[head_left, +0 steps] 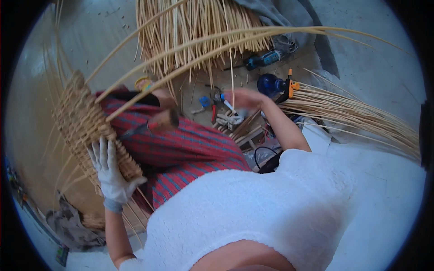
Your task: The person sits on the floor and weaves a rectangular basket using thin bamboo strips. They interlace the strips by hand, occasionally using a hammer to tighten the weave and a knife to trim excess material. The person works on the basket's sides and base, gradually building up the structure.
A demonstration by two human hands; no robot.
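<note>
My left hand (108, 171), in a white glove, lies on a woven panel of pale rods (79, 113) with its fingers stretched over the weave. Long loose rods (190, 45) arch from the panel across the view. A tool with a wooden handle (160, 122) sits over my red checked cloth (194, 153), beside the panel. My bare right hand (244, 99) is out to the right near a thin upright rod, smeared by motion, so its fingers are unclear.
Piled rods (203, 18) lie at the top, another bundle (361, 117) at the right. A blue spray bottle (269, 83), a dark bottle (266, 58), small tools (214, 113) and a white board (316, 137) are on the floor. Grey fabric (77, 226) lies at lower left.
</note>
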